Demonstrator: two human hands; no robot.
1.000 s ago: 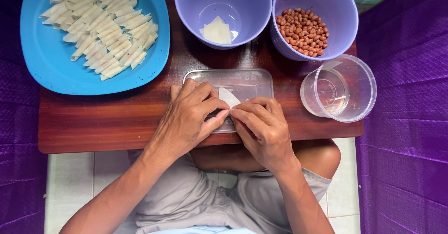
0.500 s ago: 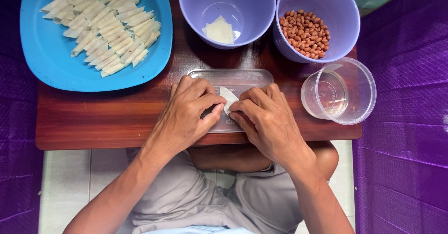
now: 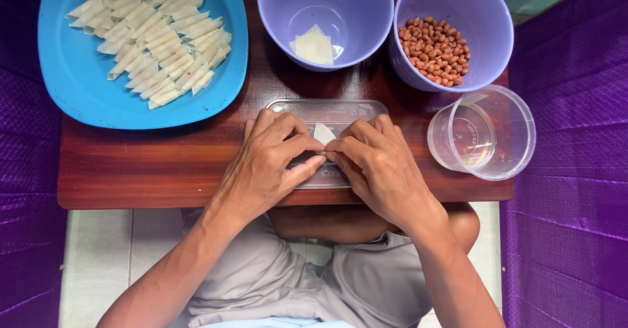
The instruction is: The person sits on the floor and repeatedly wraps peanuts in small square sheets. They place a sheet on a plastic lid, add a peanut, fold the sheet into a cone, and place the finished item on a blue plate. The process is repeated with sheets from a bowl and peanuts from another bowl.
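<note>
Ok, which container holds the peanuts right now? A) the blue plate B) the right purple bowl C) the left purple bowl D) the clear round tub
B: the peanuts lie in the right purple bowl; the left purple bowl holds only pale wrapper sheets.

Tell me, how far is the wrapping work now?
Done: many rolled pieces lie on the blue plate. In hand: the left hand and right hand fold one pale wrapper over the clear tray. Left: a few wrappers in one purple bowl, peanuts in the other.
</note>
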